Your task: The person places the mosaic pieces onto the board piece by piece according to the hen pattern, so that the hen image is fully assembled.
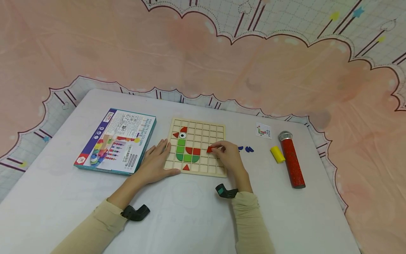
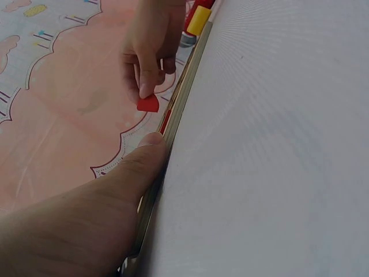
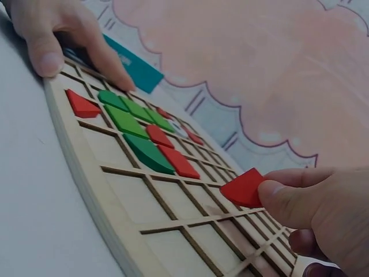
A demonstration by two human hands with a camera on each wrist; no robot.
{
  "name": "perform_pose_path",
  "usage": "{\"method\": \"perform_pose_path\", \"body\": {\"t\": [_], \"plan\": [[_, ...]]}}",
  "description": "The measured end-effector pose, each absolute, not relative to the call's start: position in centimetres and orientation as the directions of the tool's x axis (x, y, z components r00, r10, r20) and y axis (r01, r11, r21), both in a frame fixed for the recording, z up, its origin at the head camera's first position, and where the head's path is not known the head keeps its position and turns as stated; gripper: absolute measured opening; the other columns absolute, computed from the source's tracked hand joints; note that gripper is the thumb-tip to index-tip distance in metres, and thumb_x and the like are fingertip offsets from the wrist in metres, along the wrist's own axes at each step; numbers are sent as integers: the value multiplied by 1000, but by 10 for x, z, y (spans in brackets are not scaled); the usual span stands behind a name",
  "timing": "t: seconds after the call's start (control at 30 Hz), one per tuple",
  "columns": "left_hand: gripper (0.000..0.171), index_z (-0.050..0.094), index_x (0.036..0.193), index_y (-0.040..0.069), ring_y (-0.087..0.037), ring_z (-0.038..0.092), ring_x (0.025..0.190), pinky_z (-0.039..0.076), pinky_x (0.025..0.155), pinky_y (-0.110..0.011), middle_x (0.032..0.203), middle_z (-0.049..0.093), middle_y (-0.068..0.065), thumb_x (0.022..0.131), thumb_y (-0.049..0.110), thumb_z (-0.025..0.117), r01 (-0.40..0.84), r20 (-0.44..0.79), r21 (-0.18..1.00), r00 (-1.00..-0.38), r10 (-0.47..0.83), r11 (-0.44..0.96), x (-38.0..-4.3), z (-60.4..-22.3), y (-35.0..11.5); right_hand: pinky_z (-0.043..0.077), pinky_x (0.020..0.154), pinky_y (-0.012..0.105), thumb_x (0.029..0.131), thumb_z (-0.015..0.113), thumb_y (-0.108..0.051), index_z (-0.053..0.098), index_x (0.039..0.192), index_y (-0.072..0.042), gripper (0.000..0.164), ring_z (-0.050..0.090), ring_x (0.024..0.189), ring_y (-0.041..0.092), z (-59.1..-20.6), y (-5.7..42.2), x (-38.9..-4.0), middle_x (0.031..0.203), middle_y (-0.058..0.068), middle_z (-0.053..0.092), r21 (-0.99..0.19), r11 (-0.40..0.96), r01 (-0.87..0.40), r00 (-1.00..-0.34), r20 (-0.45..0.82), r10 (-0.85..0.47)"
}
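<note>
A wooden grid board (image 1: 210,132) lies on the table with green and red pieces in its cells, forming a bird-like figure with a round eye piece (image 1: 182,135). My left hand (image 1: 154,163) rests along the board's left side, fingers extended, thumb at the near edge. Between thumb and fingertips my right hand (image 1: 229,155) pinches a red wedge-shaped piece (image 3: 243,188), held just above the right part of the grid. Green squares (image 1: 180,142) and rounded green pieces (image 1: 195,158) make up the figure, with a red triangle-like piece (image 1: 186,167) below it.
Left of the board lies a teal-edged box (image 1: 127,141). On the right are several small blue pieces (image 1: 248,149), a small picture card (image 1: 263,131), a yellow cylinder (image 1: 277,154) and a red tube with a silvery end (image 1: 292,162). Patterned cloth (image 1: 127,53) lies beyond the table.
</note>
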State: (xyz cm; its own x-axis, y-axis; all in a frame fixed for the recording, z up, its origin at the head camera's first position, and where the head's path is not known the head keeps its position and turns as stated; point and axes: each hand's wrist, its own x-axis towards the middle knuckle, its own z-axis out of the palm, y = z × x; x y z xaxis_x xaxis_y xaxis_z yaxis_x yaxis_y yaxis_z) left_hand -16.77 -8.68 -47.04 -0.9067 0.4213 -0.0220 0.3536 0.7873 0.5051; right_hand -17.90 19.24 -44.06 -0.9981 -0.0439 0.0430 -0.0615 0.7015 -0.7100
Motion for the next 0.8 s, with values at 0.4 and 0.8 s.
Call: {"method": "perform_pose_path", "body": {"t": [0.4,0.8], "plan": [[109,22,148,-5,-33,5,148,5,118,-51,158,14,-20,75,60,70,348,-27,513,-907,420,785,-168,-470,-86,43,61,26,90,66,-19,72,97,-19,10,52,71,13,-447,179,-178,85,-4,66,-696,716,-51,-999,27,-45],[109,24,147,-6,-34,7,148,6,117,-52,158,16,-21,74,60,71,361,-1,517,-907,422,776,-167,-471,-87,46,68,26,91,65,-18,72,95,-18,9,54,77,12,-448,174,-177,91,-4,67,-673,738,-56,-998,29,-49]]}}
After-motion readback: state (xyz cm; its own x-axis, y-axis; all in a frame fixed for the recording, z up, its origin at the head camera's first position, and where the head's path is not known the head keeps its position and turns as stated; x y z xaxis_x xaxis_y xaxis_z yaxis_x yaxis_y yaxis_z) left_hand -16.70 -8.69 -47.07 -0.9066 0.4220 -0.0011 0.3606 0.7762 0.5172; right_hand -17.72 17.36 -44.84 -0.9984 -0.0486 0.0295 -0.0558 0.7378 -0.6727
